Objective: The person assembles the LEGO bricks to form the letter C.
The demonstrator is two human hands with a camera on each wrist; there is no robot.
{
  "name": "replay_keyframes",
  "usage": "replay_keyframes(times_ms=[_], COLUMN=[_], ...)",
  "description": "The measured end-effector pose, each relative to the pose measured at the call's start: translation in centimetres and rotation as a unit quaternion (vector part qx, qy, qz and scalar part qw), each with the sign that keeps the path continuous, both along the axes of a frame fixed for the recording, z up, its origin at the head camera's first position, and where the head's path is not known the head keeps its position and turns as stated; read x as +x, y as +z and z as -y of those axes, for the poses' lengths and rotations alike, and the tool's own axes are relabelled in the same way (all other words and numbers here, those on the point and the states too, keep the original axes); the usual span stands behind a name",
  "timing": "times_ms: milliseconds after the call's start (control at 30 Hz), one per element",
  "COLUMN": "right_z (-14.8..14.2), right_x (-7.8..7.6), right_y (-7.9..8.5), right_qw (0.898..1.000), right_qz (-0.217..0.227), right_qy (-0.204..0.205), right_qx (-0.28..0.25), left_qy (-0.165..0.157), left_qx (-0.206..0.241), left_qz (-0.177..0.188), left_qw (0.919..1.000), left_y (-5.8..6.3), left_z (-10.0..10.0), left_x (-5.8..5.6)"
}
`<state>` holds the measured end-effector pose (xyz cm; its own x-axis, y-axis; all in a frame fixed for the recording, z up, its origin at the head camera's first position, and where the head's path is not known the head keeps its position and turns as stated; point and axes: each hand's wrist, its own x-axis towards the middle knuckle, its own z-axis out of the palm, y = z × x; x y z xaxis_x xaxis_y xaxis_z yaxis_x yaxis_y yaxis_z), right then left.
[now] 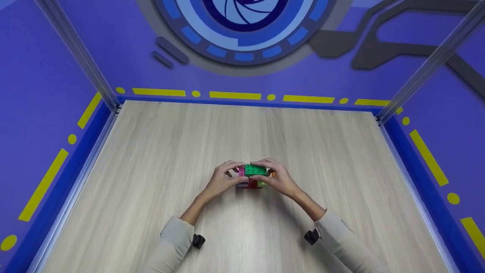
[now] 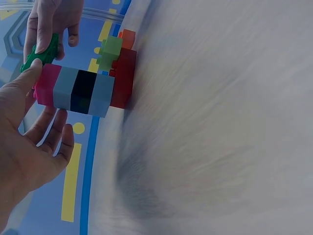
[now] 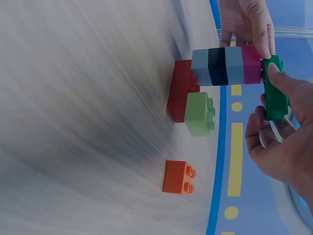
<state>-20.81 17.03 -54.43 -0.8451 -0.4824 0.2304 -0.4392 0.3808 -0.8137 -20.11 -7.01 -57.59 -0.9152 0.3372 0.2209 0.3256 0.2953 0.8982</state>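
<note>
A green toy building brick (image 1: pixel 255 169) is pinched between the thumb and fingers of my right hand (image 1: pixel 281 180). It sits at the top of a brick column, overhanging to the right; the right wrist view shows a thin gap beneath it. My left hand (image 1: pixel 221 180) holds the pink brick (image 2: pixel 48 84) at the column's top, thumb in front and fingers behind. Below the pink come a grey-blue brick (image 3: pixel 234 65), a black brick (image 3: pixel 217 66) and another grey-blue brick (image 3: pixel 200 67). They stand on one end of a long red brick (image 3: pixel 179 93). A light green brick (image 3: pixel 196 113) sits on its other end.
A separate orange brick (image 3: pixel 174 176) lies on the wooden table (image 1: pixel 242 231), right of the red one. Blue panels (image 1: pixel 242 81) with yellow marks wall the table at the back and sides, with metal posts (image 1: pixel 81 57) at the corners.
</note>
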Motion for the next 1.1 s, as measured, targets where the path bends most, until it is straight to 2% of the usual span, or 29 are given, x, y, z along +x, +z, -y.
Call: replay_keyframes(times_ms=[200, 333, 533, 833, 1100], right_z=[0.1, 0.2, 0.1, 0.1, 0.4], right_x=[0.0, 0.0, -0.2, -0.4, 0.0], right_y=[0.3, 0.6, 1.2, 2.1, 1.7], right_qw=[1.0, 0.998, 0.993, 0.99, 0.991], right_qz=[-0.008, -0.029, -0.057, -0.047, -0.057], right_qy=[0.004, 0.006, 0.024, 0.041, 0.014], right_qx=[0.012, 0.051, 0.1, 0.124, 0.122], left_qy=[-0.001, -0.001, -0.006, -0.002, -0.008], left_qx=[-0.011, -0.019, -0.007, 0.003, 0.01], left_qz=[0.008, 0.01, 0.017, 0.026, 0.026], left_qw=[0.9999, 0.9998, 0.9998, 0.9997, 0.9996], left_y=[-0.2, -0.6, -1.0, -0.9, -0.7], left_z=[0.1, 0.2, 0.2, 0.1, 0.1], left_x=[-0.2, 0.0, 0.0, -0.1, 0.0])
